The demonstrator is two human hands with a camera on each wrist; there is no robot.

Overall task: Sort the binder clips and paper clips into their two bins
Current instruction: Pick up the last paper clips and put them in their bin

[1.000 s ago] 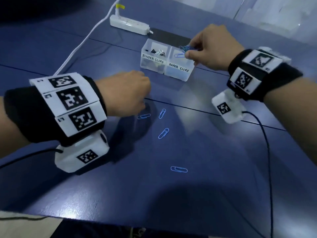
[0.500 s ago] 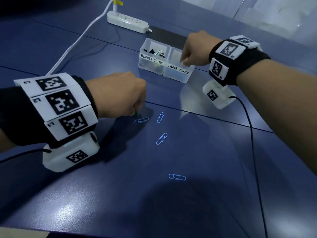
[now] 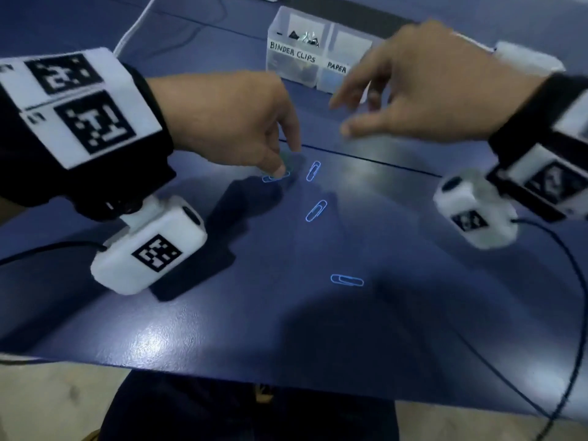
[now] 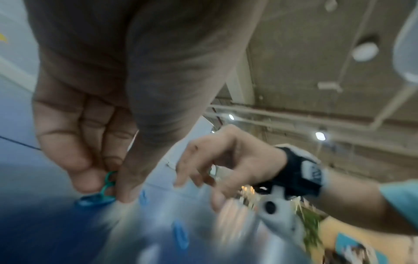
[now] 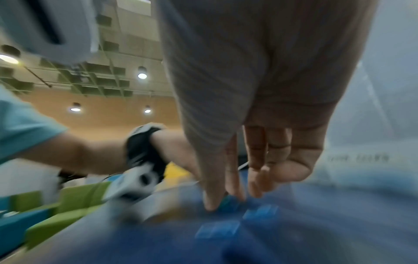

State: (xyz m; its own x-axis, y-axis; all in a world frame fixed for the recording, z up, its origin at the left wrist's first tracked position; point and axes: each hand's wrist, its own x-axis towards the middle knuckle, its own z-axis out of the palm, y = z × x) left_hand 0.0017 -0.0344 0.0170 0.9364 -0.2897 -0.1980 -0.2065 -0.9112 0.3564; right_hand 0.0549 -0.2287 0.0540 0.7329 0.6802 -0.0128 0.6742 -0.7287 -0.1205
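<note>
A: Where are the paper clips found at this moment?

B: Four blue ones are seen flat on the desk (image 3: 191, 329). One blue clip (image 3: 275, 177) is touched by the thumb of the left hand (image 3: 229, 122). A second clip (image 3: 313, 170) lies just beside it. A third clip (image 3: 316, 211) lies nearer to the front edge, and a fourth clip (image 3: 346, 280) nearer still. The binder clip bin (image 3: 294, 55) and the paper clip bin (image 3: 342, 63) stand side by side toward the far edge.

A: How are the fingers held?

B: In the left wrist view a small green clip (image 4: 108, 184) is pinched between the left thumb and forefinger, while the other fingers are curled in. The right hand (image 3: 423, 87) hangs above the desk with the fingers loosely spread, and nothing is held in it. The right wrist view is too blurred to add more.

A: How is such a clip expected to handle?

B: It is judged to be very light, thin and stiff, and rather slippery on this glossy desk. No easy edge is offered, because it lies flat. It is best taken at one rounded end, which may be tipped up with a nail or fingertip and then pinched across the wire. Otherwise it may be slid toward the desk edge. A hard press is judged to make it skate away.
</note>
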